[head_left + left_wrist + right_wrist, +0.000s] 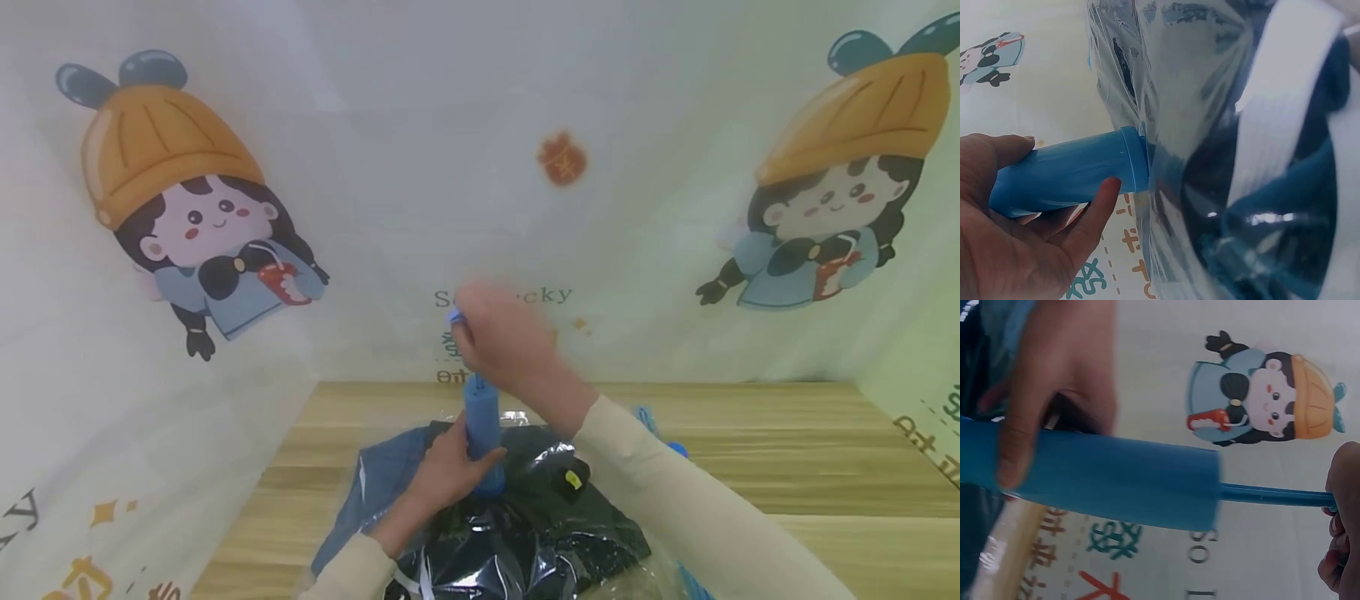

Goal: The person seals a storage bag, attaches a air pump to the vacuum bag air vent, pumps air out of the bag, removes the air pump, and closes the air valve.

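A blue hand pump (482, 417) stands upright on a clear plastic vacuum bag (525, 542) packed with dark clothing. Round the pump's barrel (1079, 169) my left hand (450, 467) is wrapped, low down near the bag. Above it my right hand (502, 333), slightly blurred, grips the pump's handle (456, 317). In the right wrist view the thin blue rod (1272, 494) shows drawn out between barrel and right hand (1342, 519). The pump's lower end meets the bag's surface in the left wrist view; the joint itself is partly hidden.
The bag lies on a wood-grain table (750, 475). Right of it, partly behind my right sleeve (675, 500), are small blue items (677, 449). A dark piece with a yellow mark (573, 480) shows at the bag. Printed cloth walls (375, 167) surround the table.
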The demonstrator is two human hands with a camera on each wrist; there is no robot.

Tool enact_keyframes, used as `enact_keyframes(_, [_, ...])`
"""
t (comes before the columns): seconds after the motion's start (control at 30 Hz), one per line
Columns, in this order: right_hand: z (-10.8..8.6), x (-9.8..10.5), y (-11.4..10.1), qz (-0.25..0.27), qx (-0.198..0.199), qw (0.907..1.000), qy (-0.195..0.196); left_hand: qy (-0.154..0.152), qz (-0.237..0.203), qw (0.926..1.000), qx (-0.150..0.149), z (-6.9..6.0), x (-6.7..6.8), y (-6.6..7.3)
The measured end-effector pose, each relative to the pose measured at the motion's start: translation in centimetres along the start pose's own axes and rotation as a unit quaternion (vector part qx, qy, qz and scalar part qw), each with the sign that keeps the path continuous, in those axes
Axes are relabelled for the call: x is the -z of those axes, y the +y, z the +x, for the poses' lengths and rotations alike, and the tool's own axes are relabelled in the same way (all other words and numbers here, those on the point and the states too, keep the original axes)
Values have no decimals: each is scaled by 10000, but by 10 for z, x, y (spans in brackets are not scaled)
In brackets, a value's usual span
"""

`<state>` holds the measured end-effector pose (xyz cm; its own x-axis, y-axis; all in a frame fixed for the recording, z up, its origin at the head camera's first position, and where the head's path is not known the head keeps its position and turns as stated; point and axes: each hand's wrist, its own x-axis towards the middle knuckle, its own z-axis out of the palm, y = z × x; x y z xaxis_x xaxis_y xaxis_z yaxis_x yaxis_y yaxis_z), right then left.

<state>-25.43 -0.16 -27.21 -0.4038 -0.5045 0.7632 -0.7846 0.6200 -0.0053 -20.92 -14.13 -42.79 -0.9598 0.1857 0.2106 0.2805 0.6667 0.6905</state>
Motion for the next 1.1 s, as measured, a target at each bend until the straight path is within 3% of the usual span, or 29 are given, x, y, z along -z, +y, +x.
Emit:
enact_keyframes(0.13, [-20,-17,-2,-136,-142,9995,-237,11,-4,10000,-29,1,-1,-1])
enact_keyframes(0.27, [-35,-31,-1,-57,-65,9999,-100,4,2,10000,-76,1,0,-1])
enact_keyframes(0.6, [-47,-42,-1,41,-52,9997,-224,-31,-89,9999,-141,0,-1,-2])
enact_keyframes(0.83, [-36,-33,1,-88,79,9987,-490,-4,-115,9999,-63,1,0,-2])
enact_keyframes(1.0, [-15,-15,1,-167,-173,9946,-1008,-22,-168,9998,54,2,0,-1])
enact_keyframes(1.1, [0,0,0,-96,-223,9937,-1094,-42,-219,9997,101,2,0,0])
